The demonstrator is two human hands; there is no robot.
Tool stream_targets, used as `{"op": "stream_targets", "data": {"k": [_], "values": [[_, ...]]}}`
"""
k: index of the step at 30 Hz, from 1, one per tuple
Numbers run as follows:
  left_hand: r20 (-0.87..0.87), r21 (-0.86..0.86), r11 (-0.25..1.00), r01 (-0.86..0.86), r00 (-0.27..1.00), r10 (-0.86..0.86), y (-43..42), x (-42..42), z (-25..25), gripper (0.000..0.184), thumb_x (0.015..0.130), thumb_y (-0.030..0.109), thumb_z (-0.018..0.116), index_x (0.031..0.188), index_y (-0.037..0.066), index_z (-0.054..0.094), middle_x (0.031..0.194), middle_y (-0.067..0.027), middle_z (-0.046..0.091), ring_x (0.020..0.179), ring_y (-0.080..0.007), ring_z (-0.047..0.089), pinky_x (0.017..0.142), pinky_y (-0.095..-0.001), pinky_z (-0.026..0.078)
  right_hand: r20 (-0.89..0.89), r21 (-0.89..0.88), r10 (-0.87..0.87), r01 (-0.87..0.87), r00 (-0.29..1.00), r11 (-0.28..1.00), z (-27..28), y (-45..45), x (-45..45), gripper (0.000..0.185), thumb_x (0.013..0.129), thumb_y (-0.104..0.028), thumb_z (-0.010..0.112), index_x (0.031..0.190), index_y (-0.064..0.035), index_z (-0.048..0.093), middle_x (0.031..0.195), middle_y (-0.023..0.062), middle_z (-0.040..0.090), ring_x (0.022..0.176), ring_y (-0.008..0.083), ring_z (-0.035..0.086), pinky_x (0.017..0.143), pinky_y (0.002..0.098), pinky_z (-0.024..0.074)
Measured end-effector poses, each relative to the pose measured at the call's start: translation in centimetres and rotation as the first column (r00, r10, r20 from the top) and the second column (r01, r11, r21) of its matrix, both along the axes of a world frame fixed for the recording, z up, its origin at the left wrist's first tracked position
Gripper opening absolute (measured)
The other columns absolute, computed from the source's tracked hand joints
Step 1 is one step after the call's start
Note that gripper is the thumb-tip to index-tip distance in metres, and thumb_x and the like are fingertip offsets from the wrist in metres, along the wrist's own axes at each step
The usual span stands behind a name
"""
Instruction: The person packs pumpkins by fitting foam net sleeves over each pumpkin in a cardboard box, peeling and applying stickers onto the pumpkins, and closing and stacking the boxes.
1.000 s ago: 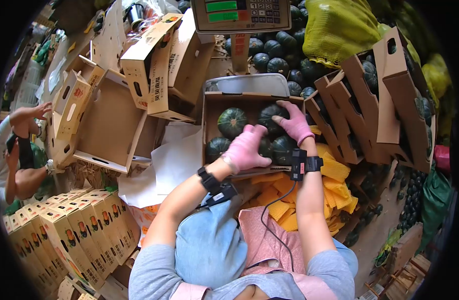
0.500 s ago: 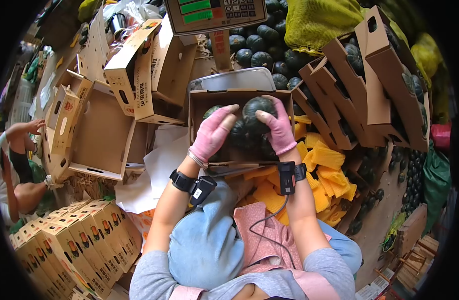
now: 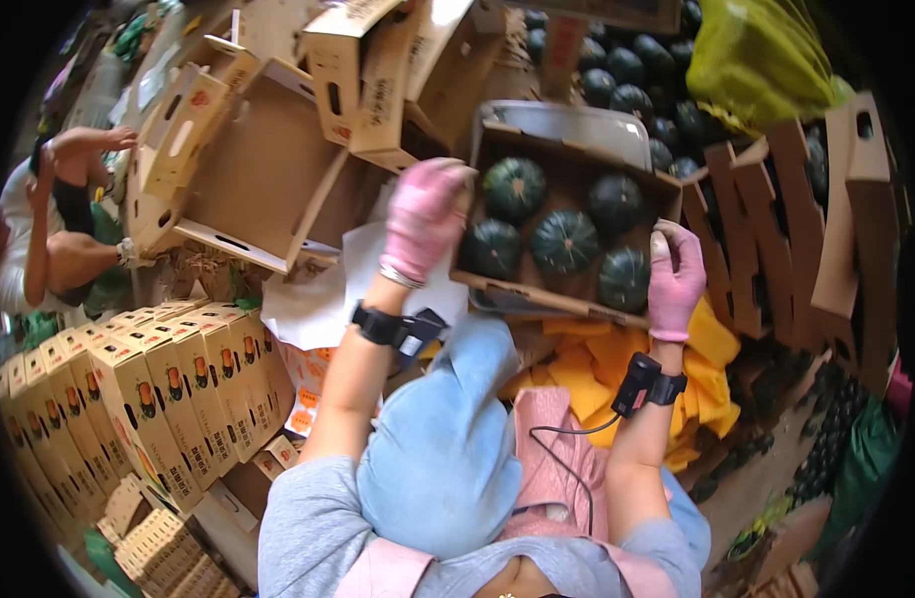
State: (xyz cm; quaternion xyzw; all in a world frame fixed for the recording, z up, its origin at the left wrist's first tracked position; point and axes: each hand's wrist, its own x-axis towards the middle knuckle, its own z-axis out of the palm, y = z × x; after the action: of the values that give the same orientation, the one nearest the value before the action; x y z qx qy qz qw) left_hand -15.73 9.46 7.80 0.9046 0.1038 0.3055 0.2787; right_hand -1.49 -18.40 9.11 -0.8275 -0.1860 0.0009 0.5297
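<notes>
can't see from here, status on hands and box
Left hand and right hand at opposite sides of open box, grip unclear. Five dark green pumpkins visible inside. Other cartons close on right.

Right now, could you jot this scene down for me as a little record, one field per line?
Left hand: pink-gloved, at the left side of the open box; blurred, grip unclear
Right hand: pink-gloved, at its right side; grip unclear
Open box: cardboard, five dark green pumpkins inside
Beyond the box: a metal tray, partly showing
Nearer the wearer: a heap of yellow sheets
Picture's right: tilted cardboard boxes
Picture's left: an open carton; farther over, another person
</notes>
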Motion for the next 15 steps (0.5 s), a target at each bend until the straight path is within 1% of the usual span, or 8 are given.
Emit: {"op": "stream_targets", "data": {"k": [3, 4, 5, 6, 8, 10, 13, 15], "values": [[-0.08, -0.093, 0.992, -0.087, 0.994, 0.079, 1.5, -3.4, 0.9, 0.029, 0.076, 0.0, 0.066, 0.104, 0.007, 0.064, 0.098, -0.011, 0.064, 0.093, -0.0266, 0.061, 0.082, -0.0347, 0.051, -0.367, 0.125, 0.347, -0.324, 0.863, 0.938, 5.3, -3.5, -4.5, 0.011, 0.084, -0.009, 0.065, 0.083, 0.0013, 0.065, 0.081, 0.006, 0.064, 0.076, 0.012, 0.059, 0.071, 0.0245, 0.0476], [-0.066, -0.099, 0.99, -0.096, 0.994, 0.09, 1.8, -4.2, 0.8, 0.027, 0.078, 0.0, 0.066, 0.104, 0.006, 0.064, 0.096, -0.0108, 0.064, 0.09, -0.0253, 0.062, 0.079, -0.033, 0.051, -0.603, 0.123, 0.328, -0.322, 0.727, 0.939, 5.3, -4.3, -6.2, 0.013, 0.083, -0.01, 0.065, 0.079, 0.0015, 0.066, 0.078, 0.0056, 0.064, 0.072, 0.0117, 0.06, 0.067, 0.0251, 0.0481], [-0.079, -0.075, 0.992, -0.106, 0.992, 0.1, 1.9, -4.9, 0.7, 0.025, 0.079, 0.0, 0.066, 0.103, 0.006, 0.064, 0.095, -0.0104, 0.065, 0.086, -0.024, 0.063, 0.077, -0.0317, 0.052, -0.774, -0.159, 0.134, -0.394, 0.619, 0.905, 5.0, -4.3, -7.5, 0.018, 0.085, -0.018, 0.063, 0.078, -0.0019, 0.069, 0.08, 0.0087, 0.067, 0.071, 0.0174, 0.063, 0.066, 0.0286, 0.049], [-0.087, -0.047, 0.991, -0.125, 0.989, 0.121, 1.8, -5.5, 0.6, 0.023, 0.08, 0.0, 0.066, 0.102, 0.005, 0.064, 0.093, -0.01, 0.065, 0.083, -0.0227, 0.064, 0.074, -0.0305, 0.053, -0.715, -0.343, 0.136, -0.513, 0.686, 0.786, 3.6, -4.1, -8.9, 0.022, 0.084, -0.028, 0.062, 0.085, -0.007, 0.069, 0.087, 0.0122, 0.068, 0.076, 0.0259, 0.066, 0.067, 0.0336, 0.0508], [-0.107, -0.03, 0.993, -0.114, 0.988, 0.11, 1.3, -6.3, 0.6, 0.02, 0.081, 0.003, 0.067, 0.101, 0.006, 0.065, 0.089, -0.0096, 0.065, 0.077, -0.0218, 0.064, 0.069, -0.0293, 0.052, -0.395, -0.641, 0.152, -0.391, 0.906, 0.661, 0.0, -3.7, -12.1, 0.021, 0.081, -0.031, 0.062, 0.086, -0.011, 0.067, 0.087, 0.0132, 0.067, 0.078, 0.0324, 0.064, 0.067, 0.0398, 0.0519], [-0.111, 0.057, 0.989, -0.139, 0.983, 0.145, 1.3, -7.7, 1.5, 0.019, 0.081, 0.004, 0.068, 0.1, 0.006, 0.065, 0.088, -0.0092, 0.064, 0.075, -0.0213, 0.064, 0.067, -0.0285, 0.052, -0.214, -0.798, 0.198, -0.288, 0.957, 0.529, -3.0, -2.8, -13.5, 0.018, 0.077, -0.028, 0.063, 0.086, -0.0126, 0.064, 0.08, 0.0109, 0.065, 0.076, 0.0304, 0.065, 0.065, 0.0408, 0.0526], [-0.104, 0.007, 0.975, -0.222, 0.97, 0.221, 1.6, -9.9, 3.0, 0.017, 0.079, 0.005, 0.069, 0.095, 0.007, 0.064, 0.081, -0.0078, 0.062, 0.068, -0.0208, 0.061, 0.062, -0.0275, 0.05, -0.23, -0.922, 0.264, -0.297, 0.937, 0.25, -6.8, -2.7, -13.9, 0.015, 0.072, -0.026, 0.068, 0.078, -0.0126, 0.064, 0.075, 0.0082, 0.065, 0.071, 0.0256, 0.067, 0.06, 0.0389, 0.053], [-0.333, -0.263, 0.963, -0.048, 0.942, -0.044, 1.4, -12.3, 4.0, 0.014, 0.079, 0.002, 0.069, 0.093, 0.004, 0.067, 0.083, -0.0071, 0.065, 0.071, -0.0155, 0.062, 0.064, -0.026, 0.051, -0.238, -0.942, 0.285, -0.292, 0.928, 0.163, -7.4, -3.0, -13.3, 0.016, 0.074, -0.029, 0.068, 0.078, -0.0135, 0.068, 0.074, 0.0081, 0.066, 0.072, 0.0259, 0.067, 0.061, 0.0382, 0.0534]]}}
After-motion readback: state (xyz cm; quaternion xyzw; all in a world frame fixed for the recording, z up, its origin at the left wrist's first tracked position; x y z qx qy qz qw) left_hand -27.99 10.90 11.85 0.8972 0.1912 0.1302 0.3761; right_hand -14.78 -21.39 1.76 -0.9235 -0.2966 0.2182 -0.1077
